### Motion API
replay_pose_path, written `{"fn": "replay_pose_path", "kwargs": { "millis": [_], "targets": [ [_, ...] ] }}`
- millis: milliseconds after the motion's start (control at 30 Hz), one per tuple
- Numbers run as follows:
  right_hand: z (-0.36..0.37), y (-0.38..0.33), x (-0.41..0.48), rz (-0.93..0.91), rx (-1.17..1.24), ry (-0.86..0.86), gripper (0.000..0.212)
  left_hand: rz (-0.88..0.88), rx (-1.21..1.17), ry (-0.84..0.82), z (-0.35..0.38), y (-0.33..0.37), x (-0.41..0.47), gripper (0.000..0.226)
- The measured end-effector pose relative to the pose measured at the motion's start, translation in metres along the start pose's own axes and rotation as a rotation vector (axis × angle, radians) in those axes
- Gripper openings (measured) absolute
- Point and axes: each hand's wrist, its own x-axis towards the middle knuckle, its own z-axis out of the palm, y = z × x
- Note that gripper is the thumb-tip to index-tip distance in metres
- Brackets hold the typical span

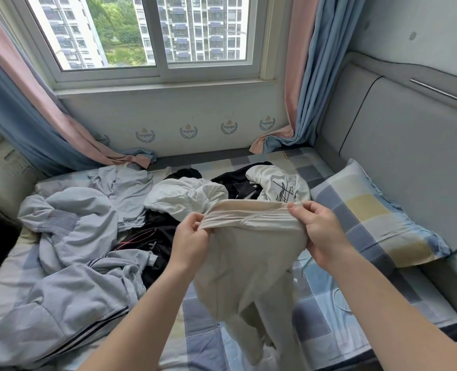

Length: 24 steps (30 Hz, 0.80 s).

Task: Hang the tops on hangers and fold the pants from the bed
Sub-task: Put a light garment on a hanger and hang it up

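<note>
The left hand and right hand are each pinching an end of the waistband of the beige pants, which are hanging below them over the checkered bed, beyond them the clothes pile.

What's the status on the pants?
The left hand and right hand grip beige pants at the waistband. Legs hang over the bed, unfolded. A clothes heap crowds left.

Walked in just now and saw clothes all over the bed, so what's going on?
A person is holding beige pants up by the waistband, left hand and right hand each gripping one end, the legs hanging over the bed. A grey jacket, a white top and black clothes lie heaped behind.
</note>
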Motion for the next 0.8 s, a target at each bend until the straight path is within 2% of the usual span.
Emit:
{"fn": "replay_pose_path", "kwargs": {
  "millis": [167,267,400,533,600,633,667,767,800],
  "targets": [
    [-0.013,-0.002,0.011,0.024,0.181,0.112,0.014,0.027,0.001,-0.015,-0.008,0.006,0.003,0.018],
    [-0.017,-0.001,0.015,-0.01,0.172,0.015,0.029,-0.024,-0.032,-0.021,-0.012,0.01,0.0,0.023],
    [-0.009,0.015,-0.002,-0.082,-0.355,-0.035,0.065,-0.19,-0.237,-0.044,-0.017,0.022,-0.003,0.027],
    [0.024,0.065,-0.046,-0.113,-0.667,-0.377,0.125,-0.28,-0.411,-0.106,-0.012,0.036,-0.006,0.025],
    [0.04,0.1,-0.057,-0.131,-0.847,-0.393,0.139,-0.298,-0.476,-0.134,-0.009,0.042,-0.007,0.027],
    [0.045,0.112,-0.057,-0.13,-0.875,-0.342,0.133,-0.308,-0.506,-0.151,-0.008,0.043,-0.007,0.028],
    [0.046,0.117,-0.053,-0.113,-0.822,-0.291,0.119,-0.317,-0.529,-0.161,-0.008,0.044,-0.006,0.029],
    [0.028,0.115,-0.029,-0.081,-0.676,-0.189,0.032,-0.33,-0.526,-0.128,-0.018,0.041,-0.003,0.027],
    [0.019,0.108,-0.021,-0.097,-0.677,-0.154,0.017,-0.338,-0.505,-0.106,-0.024,0.038,0.0,0.026]
  ]
}}
